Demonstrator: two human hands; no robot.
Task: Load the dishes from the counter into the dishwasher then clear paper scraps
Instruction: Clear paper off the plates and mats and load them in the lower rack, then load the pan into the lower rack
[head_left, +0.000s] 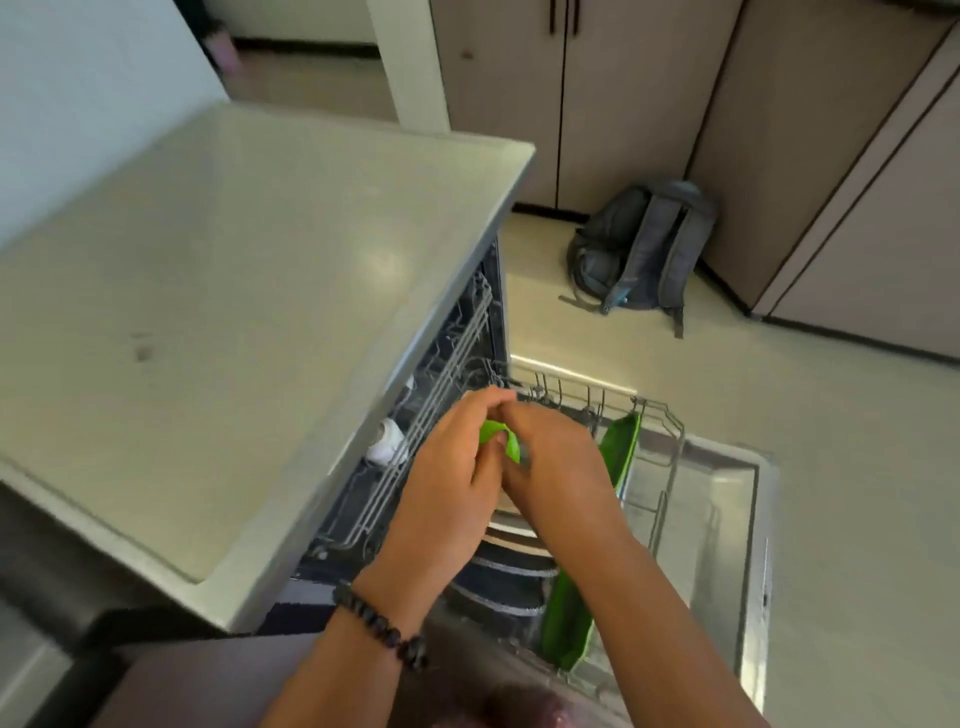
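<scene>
Gripping small green dish (500, 435) between left hand (451, 470) and right hand (558, 457), fingers curled round it, above pulled-out lower rack (657, 415).

Risk, judged: two-hand hold crowded; dish could slip, strike stacked plates (511, 566) at 6 o'clock.

Edges: counter (218, 312) overhang at 9 o'clock, upper rack (447, 374) close. Open room at 3 o'clock, beside upright green board (618, 452).

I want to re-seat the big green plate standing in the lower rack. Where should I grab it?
Pinch the green plate by its raised top rim, coming from above: it stands on edge between the lower rack wires, so only that upper edge is exposed.
</scene>
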